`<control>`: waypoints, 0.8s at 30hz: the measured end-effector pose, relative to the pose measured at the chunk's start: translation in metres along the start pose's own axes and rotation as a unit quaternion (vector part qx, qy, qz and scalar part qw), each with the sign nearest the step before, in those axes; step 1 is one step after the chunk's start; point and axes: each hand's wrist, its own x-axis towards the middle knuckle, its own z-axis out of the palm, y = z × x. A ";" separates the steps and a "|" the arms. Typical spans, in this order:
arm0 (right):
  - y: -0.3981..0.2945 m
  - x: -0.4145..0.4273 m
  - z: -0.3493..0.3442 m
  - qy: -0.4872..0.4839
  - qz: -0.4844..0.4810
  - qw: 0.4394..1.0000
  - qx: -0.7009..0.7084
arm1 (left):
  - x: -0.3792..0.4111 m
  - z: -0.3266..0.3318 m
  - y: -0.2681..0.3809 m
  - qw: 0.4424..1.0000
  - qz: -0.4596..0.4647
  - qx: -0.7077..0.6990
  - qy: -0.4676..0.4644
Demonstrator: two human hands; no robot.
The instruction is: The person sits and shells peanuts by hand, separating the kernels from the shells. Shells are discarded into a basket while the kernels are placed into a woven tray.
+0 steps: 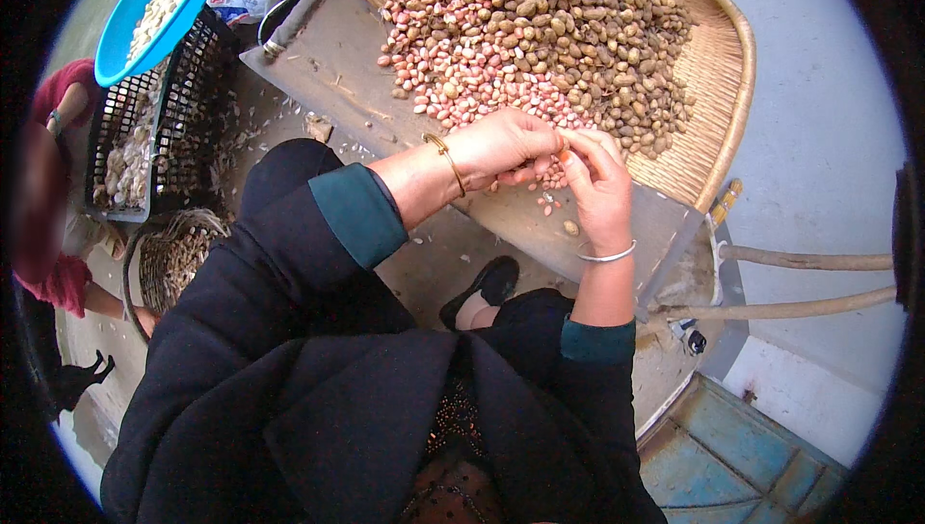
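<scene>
My left hand [506, 145], with a gold-coloured bangle at the wrist, meets my right hand [600, 177], which wears a silver bangle. Fingertips of both pinch something small between them, likely a peanut; the fingers hide most of it. Beyond them a wicker tray [741, 90] holds a large heap of unshelled peanuts [600, 33] and many pink shelled peanut kernels [470, 69]. Below my hands, a few kernels [547, 210] and one unshelled peanut [571, 228] lie on a grey sheet [498, 224] at the tray's near edge.
At the left, a blue plastic basin [108, 54] of pale pieces rests on a black plastic crate [181, 105] with shells. A person in red sleeves [65, 285] reaches to a woven basket [148, 264]. Two wooden poles [809, 260] and a wall [816, 90] are at the right.
</scene>
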 end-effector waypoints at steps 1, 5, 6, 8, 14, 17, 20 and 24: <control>-0.005 -0.002 -0.002 -0.005 0.008 0.999 -0.053 | 0.000 0.000 -0.001 1.000 -0.007 0.017 0.000; -0.011 -0.005 -0.002 -0.009 0.037 0.991 -0.130 | 0.001 0.003 -0.004 0.997 -0.022 0.076 -0.006; -0.010 -0.005 -0.001 0.000 0.016 0.989 -0.149 | 0.000 0.004 -0.004 0.996 -0.021 0.087 -0.006; -0.001 -0.005 0.002 0.016 -0.027 0.982 -0.186 | -0.002 0.006 -0.005 0.994 -0.020 0.104 0.008; 0.006 -0.008 0.013 0.045 -0.033 0.951 -0.304 | 0.000 0.009 -0.007 0.980 -0.013 0.198 0.028; 0.006 -0.008 0.014 0.040 -0.043 0.950 -0.307 | 0.000 0.008 -0.007 0.967 0.001 0.252 0.033; 0.010 -0.010 0.017 0.058 -0.054 0.941 -0.328 | 0.001 0.008 -0.010 0.959 0.019 0.279 0.042; 0.019 -0.011 0.015 0.060 -0.014 0.968 -0.242 | 0.003 0.010 -0.011 0.950 0.049 0.304 0.056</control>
